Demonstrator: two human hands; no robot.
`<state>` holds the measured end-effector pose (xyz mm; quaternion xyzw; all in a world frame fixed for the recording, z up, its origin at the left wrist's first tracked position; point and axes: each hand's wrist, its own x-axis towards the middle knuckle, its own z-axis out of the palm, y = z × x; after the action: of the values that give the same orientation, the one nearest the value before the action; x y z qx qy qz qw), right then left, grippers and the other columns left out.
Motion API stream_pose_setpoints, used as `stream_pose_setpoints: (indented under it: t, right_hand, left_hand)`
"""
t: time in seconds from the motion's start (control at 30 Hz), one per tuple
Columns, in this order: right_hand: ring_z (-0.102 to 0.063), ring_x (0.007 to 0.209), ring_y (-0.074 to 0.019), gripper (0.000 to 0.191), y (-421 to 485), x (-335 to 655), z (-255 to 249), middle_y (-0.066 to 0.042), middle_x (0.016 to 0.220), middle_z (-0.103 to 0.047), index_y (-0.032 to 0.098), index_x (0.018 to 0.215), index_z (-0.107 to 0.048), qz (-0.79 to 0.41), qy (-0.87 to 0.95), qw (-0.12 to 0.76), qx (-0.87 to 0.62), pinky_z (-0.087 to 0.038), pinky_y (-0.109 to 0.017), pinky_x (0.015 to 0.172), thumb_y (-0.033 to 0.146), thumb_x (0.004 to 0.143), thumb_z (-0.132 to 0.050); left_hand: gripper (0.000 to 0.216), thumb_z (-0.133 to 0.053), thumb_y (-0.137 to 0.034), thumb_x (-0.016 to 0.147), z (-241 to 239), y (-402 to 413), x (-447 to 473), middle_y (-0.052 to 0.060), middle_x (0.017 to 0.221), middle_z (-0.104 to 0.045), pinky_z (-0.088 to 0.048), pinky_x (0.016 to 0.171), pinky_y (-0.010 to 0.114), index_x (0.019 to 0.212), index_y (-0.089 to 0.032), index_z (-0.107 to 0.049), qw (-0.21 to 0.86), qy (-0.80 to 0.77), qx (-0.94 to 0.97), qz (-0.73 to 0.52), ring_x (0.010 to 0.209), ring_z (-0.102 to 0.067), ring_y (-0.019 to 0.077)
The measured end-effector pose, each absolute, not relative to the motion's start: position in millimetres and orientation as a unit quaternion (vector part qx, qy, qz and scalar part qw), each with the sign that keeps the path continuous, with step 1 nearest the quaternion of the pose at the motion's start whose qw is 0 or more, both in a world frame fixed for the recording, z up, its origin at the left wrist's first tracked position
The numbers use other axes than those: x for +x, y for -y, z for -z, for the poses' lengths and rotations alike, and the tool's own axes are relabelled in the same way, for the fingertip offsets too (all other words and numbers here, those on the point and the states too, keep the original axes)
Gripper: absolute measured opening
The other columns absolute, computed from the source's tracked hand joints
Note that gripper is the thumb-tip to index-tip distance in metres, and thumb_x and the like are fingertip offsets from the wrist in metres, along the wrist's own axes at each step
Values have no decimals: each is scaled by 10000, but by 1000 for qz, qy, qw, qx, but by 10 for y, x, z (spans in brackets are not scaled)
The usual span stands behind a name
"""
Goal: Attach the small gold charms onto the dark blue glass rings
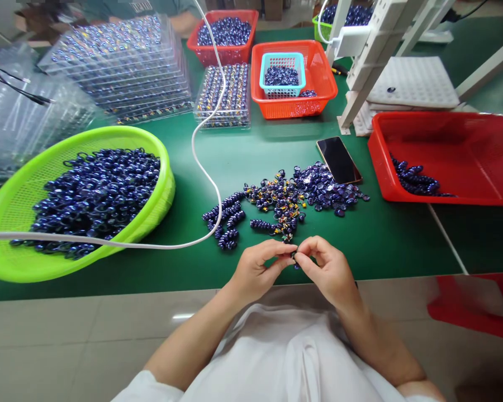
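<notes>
My left hand (257, 269) and my right hand (327, 269) meet close to the table's front edge. Both pinch at a small dark blue shiny piece (294, 257) between the fingertips; my fingers cover most of it. Just beyond them lies a pile of small parts with yellow and orange bits (280, 198). Loose dark blue caps (329, 187) are heaped to its right. To the left, dark blue ring-like pieces sit stacked in short rows (228, 218).
A green basket (167, 184) of blue rings stands left, crossed by a white cable (201, 162). A phone (339, 159) lies beside the caps. A red bin (465, 145) is right. Behind are stacked clear trays (121, 67), an orange basket (322, 106) and a metal post (360, 84). Another person sits opposite.
</notes>
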<state>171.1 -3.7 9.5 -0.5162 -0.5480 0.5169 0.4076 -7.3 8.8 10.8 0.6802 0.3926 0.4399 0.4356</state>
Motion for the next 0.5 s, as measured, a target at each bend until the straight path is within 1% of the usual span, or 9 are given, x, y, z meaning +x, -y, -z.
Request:
stream_pose_setpoints:
  t: [0.13, 0.23, 0.33, 0.43, 0.5]
  right_hand:
    - [-572, 687, -124, 125, 17, 1724, -114, 30, 734, -574, 215, 795, -547, -545, 538, 386, -514, -471, -235, 653, 261, 886, -620]
    - [-575, 659, -124, 148, -15, 1730, -114, 33, 712, -575, 215, 798, -533, -558, 538, 371, -512, -471, -233, 622, 284, 890, -627]
    - [-572, 666, -125, 147, -41, 1721, -107, 28, 715, -580, 214, 802, -543, -534, 558, 374, -513, -472, -237, 635, 287, 897, -628]
    - [-589, 719, -132, 103, -44, 1715, -82, 16, 769, -606, 215, 852, -585, -522, 570, 389, -501, -487, -245, 691, 293, 911, -618]
    - [-602, 755, -136, 96, -31, 1731, -53, 6, 824, -628, 222, 916, -615, -526, 567, 400, -491, -493, -248, 716, 315, 931, -596]
  left_hand:
    - [256, -641, -83, 868, -102, -51, -51, 75, 840, -740, -536, 674, 251, 1080, -180, -746, 421, -390, 686, -447, 744, -677, 148]
    - [276, -638, -105, 871, -120, -27, -33, 73, 845, -728, -532, 670, 255, 1109, -193, -745, 439, -395, 672, -447, 743, -665, 149]
    - [234, -689, -160, 838, -156, -22, -11, 73, 840, -729, -542, 676, 261, 1056, -182, -769, 498, -427, 612, -441, 757, -670, 161]
    - [181, -731, -211, 801, -187, -31, 17, 71, 852, -755, -568, 708, 276, 967, -166, -784, 591, -483, 483, -429, 751, -693, 167]
    - [194, -766, -238, 763, -197, -42, 34, 60, 814, -768, -581, 720, 287, 937, -154, -781, 644, -503, 393, -423, 713, -703, 164]
